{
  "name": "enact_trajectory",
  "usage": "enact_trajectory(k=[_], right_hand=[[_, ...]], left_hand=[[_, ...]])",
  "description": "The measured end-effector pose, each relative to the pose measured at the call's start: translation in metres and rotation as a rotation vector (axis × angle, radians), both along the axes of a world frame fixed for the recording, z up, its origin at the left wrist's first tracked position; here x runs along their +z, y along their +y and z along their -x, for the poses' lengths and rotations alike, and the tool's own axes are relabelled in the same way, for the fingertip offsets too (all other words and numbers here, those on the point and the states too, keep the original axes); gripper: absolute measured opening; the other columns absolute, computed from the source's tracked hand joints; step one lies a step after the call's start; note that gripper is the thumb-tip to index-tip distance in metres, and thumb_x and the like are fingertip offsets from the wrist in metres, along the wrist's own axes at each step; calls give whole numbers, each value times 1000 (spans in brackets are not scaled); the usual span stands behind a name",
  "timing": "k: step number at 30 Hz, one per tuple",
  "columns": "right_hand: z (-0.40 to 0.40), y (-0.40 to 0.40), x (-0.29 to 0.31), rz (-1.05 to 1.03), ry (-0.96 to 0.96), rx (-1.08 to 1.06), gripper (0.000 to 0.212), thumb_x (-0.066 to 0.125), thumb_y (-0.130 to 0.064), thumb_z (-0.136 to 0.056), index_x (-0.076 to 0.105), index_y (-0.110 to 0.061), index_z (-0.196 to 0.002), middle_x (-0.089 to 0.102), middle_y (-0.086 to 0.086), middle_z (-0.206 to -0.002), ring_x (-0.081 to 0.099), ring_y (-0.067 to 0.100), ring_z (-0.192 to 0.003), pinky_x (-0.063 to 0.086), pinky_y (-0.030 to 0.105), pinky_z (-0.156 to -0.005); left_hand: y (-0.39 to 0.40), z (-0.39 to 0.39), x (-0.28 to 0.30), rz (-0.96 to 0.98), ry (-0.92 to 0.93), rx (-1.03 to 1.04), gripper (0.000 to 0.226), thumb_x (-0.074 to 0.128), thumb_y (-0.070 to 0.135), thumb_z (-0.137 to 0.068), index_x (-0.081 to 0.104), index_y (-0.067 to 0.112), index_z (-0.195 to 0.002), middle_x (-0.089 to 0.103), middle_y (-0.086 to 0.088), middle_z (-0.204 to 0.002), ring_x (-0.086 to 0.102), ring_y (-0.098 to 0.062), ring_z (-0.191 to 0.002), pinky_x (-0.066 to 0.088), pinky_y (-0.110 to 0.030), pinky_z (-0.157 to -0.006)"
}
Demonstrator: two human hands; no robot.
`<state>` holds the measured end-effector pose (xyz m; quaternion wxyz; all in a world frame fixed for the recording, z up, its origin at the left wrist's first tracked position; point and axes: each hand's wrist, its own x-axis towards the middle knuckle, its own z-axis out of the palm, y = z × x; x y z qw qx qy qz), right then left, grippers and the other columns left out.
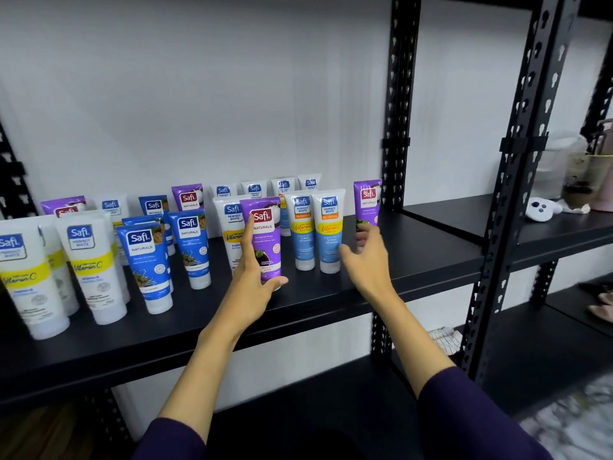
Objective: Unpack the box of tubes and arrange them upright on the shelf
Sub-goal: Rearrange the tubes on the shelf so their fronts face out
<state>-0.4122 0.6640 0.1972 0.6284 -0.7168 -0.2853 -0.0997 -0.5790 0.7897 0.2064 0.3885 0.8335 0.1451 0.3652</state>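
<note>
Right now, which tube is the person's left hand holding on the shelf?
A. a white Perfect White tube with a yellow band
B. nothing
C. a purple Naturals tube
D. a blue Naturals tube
C: the left hand has its thumb and fingers around the front purple Naturals tube, which stands cap-down on the shelf; the blue and white tubes nearby are untouched.

Bright even light, edges warped — slight blur
</note>
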Motion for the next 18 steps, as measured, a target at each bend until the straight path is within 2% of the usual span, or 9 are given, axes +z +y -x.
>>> enact_trajectory(k=[3, 6, 10, 12, 14, 16, 18], right_hand=[[10, 10, 2, 103, -27, 127, 69, 76, -24, -80, 37, -9, -135, 51, -1, -119, 49, 10, -110, 42, 23, -90], [7, 20, 4, 133, -43, 107, 53, 76, -16, -80, 45, -7, -122, 61, 8, -119, 58, 15, -103, 44, 23, -82], [-2, 28, 10, 154, -37, 81, 44, 71, -9, -84, 46, -1, -119, 61, 12, -118, 58, 17, -102, 40, 21, -77], [-4, 30, 11, 159, -31, 98, 50, 70, -9, -84, 43, -2, -126, 58, 12, -124, 56, 16, -107, 39, 19, -81], [-1, 29, 7, 98, -73, 64, 61, 70, -9, -84, 37, -6, -135, 52, 12, -131, 52, 21, -118, 40, 20, -89], [7, 26, 2, 15, -163, -31, 65, 70, -11, -84, 35, -10, -140, 46, 11, -134, 47, 22, -123, 42, 28, -99], [19, 23, -2, -45, -243, -34, 62, 68, -13, -86, 38, -14, -139, 46, 9, -131, 48, 21, -119, 46, 34, -99]], left_hand=[[0, 0, 0, 6, 1, -2, 115, 72, 3, -80, -9, 64, -135, 26, 2, -151, 37, -13, -133, 47, -38, -100], [0, 1, -1, 10, -1, -9, 114, 73, 4, -80, -8, 60, -138, 29, 2, -150, 39, -13, -132, 48, -37, -100], [0, 1, -1, -11, -26, -13, 117, 72, 2, -80, -7, 73, -126, 30, 4, -150, 41, -12, -130, 46, -38, -103], [0, 1, 0, -7, -21, -15, 115, 72, 2, -81, -8, 71, -128, 29, 4, -149, 41, -11, -130, 46, -35, -102], [1, 0, -1, 6, -1, -16, 114, 72, 3, -81, -8, 61, -137, 30, 4, -148, 41, -10, -129, 47, -33, -99], [2, 0, -2, 13, 9, -14, 113, 72, 3, -81, -9, 55, -142, 30, 4, -148, 41, -10, -128, 48, -33, -99], [2, 0, -2, 14, 8, -9, 113, 72, 3, -81, -8, 53, -142, 31, 2, -148, 41, -10, -128, 48, -34, -99]])
